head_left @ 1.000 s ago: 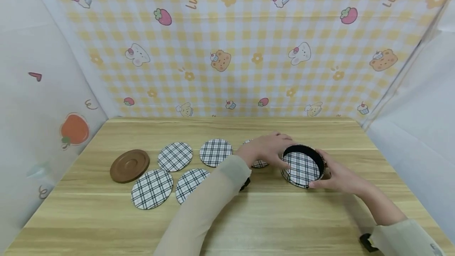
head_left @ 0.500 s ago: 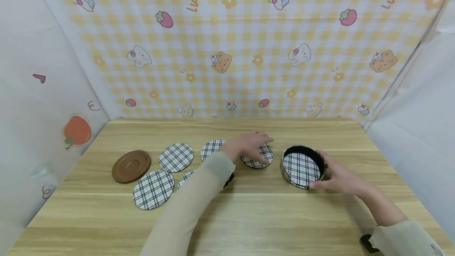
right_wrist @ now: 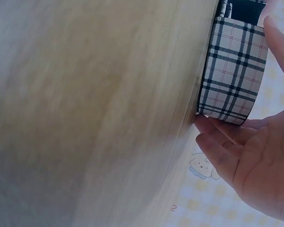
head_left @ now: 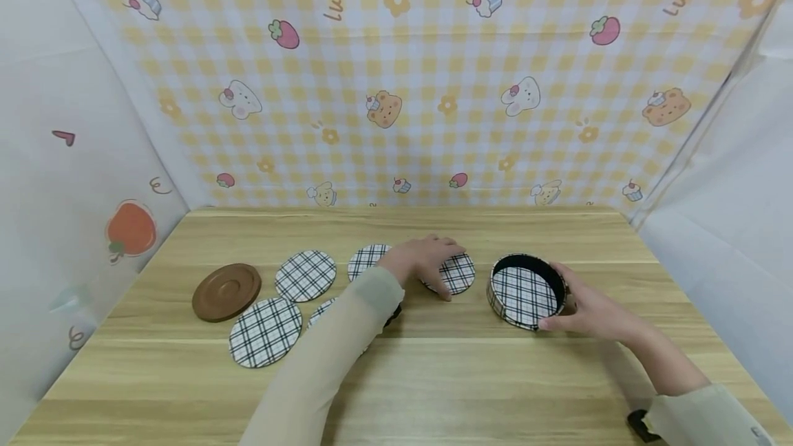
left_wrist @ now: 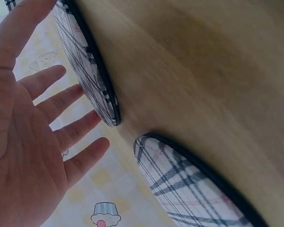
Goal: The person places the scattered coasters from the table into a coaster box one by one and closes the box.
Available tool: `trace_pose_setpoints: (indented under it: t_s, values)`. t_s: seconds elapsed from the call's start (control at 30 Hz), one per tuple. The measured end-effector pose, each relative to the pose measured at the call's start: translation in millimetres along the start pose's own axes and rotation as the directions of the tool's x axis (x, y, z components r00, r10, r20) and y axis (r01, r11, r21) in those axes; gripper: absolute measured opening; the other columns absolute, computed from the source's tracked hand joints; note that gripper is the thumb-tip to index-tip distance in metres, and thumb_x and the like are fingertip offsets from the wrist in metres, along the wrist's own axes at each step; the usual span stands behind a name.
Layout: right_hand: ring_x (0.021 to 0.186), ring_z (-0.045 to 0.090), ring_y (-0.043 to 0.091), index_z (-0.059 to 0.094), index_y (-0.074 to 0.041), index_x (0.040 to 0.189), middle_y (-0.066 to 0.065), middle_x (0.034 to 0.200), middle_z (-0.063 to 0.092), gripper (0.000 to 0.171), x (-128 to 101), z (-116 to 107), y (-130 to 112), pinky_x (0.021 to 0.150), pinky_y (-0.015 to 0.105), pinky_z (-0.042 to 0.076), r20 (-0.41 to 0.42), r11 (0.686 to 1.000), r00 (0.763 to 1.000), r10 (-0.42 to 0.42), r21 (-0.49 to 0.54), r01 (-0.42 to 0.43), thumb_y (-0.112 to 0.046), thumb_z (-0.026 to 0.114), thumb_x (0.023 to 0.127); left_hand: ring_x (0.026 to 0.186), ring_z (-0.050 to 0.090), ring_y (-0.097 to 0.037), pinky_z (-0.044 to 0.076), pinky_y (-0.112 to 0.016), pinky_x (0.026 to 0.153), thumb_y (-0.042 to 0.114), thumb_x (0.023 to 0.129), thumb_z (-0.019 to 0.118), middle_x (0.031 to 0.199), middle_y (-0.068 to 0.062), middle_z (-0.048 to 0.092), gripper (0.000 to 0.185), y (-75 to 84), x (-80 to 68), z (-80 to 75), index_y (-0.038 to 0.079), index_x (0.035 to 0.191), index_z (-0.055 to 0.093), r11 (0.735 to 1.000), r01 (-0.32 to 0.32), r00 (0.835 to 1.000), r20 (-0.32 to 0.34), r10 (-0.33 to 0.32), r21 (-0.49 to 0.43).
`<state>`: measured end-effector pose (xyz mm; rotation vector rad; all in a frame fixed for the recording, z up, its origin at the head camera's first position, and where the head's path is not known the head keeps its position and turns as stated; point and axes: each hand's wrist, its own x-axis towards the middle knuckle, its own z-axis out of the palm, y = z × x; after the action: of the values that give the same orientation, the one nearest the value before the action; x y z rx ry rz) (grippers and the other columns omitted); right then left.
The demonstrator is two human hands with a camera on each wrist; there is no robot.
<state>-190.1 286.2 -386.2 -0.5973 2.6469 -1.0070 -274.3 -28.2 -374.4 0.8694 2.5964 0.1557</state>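
Under the left hand [head_left: 424,263], fingers spread, lies a plaid coaster [head_left: 457,272]; right hand [head_left: 588,308] fingers cup the round box [head_left: 525,290].

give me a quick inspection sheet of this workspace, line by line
surface: wooden table, light grain.
job's things: round plaid tin, open, tilted toward the camera, a plaid disc inside; plaid coaster lies flat under the left fingers.
clutter: four more plaid coasters lie left of it, two partly hidden by the sleeve, one at; brown lid farthest left.
hands: left hand rests with straight fingers on the coaster; right hand holds the tin's side.
cables: nothing seen.
surroundings: yellow checked backdrop with cartoon prints; white side panels.
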Motion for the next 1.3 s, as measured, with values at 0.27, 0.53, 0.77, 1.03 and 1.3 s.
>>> trace_pose_setpoints:
  t_s: [0.27, 0.53, 0.77, 1.03, 1.3]
  values:
    - [0.128, 0.044, 0.055, 0.011, 0.007, 0.154, 0.037, 0.145, 0.036, 0.105, 1, 0, -1, 0.096, 0.064, 0.044, 0.000, 1.000, 1.000, -0.017, 0.011, 0.017, -0.028, 0.081, 0.083, 0.147, 0.032, -0.023, 0.035, -0.046, 0.117, 0.047, 0.081, 0.079, 0.162, 0.003, 0.032, 0.092, -3.1, 0.0, 1.5, 0.028, 0.157, 0.030, 1.000, -0.009, 1.000, -0.008, 0.010, 0.024]
    - [0.127, 0.045, 0.056, 0.012, 0.007, 0.154, 0.038, 0.145, 0.036, 0.105, 1, 2, 1, 0.096, 0.065, 0.044, -0.001, 1.000, 1.000, -0.015, -0.014, 0.014, -0.029, 0.081, 0.083, 0.146, 0.032, -0.023, 0.035, -0.041, 0.117, 0.043, 0.080, 0.081, 0.161, 0.001, 0.033, 0.093, -4.4, -0.1, 4.2, 0.025, 0.157, 0.031, 0.999, -0.030, 0.999, -0.011, 0.030, -0.017]
    - [0.129, 0.042, 0.058, 0.009, 0.007, 0.154, 0.040, 0.148, 0.031, 0.107, 0, 3, 1, 0.096, 0.067, 0.043, 0.011, 1.000, 1.000, 0.001, -0.012, 0.000, -0.030, 0.080, 0.084, 0.142, 0.034, -0.025, 0.039, -0.041, 0.114, 0.040, 0.079, 0.083, 0.158, -0.002, 0.036, 0.092, -3.8, 0.1, 5.3, 0.023, 0.155, 0.035, 0.998, -0.040, 0.999, -0.019, 0.039, -0.057]
    - [0.129, 0.040, 0.059, 0.009, 0.007, 0.154, 0.040, 0.149, 0.030, 0.106, 1, 1, 1, 0.096, 0.068, 0.042, -0.001, 1.000, 1.000, -0.011, -0.007, 0.011, -0.028, 0.080, 0.084, 0.140, 0.034, -0.027, 0.039, -0.044, 0.113, 0.041, 0.079, 0.083, 0.157, -0.004, 0.037, 0.089, -7.7, 1.2, 5.2, 0.023, 0.154, 0.038, 0.996, -0.063, 0.998, -0.032, 0.061, -0.057]
    - [0.128, 0.042, 0.057, 0.009, 0.007, 0.154, 0.039, 0.148, 0.032, 0.106, 2, 1, 2, 0.096, 0.066, 0.044, 0.002, 1.000, 1.000, -0.012, -0.007, 0.012, -0.027, 0.080, 0.084, 0.138, 0.035, -0.026, 0.040, -0.043, 0.113, 0.043, 0.079, 0.081, 0.156, -0.003, 0.037, 0.087, -10.8, -0.9, 8.3, 0.023, 0.153, 0.039, 0.995, -0.080, 0.996, -0.039, 0.078, -0.060]
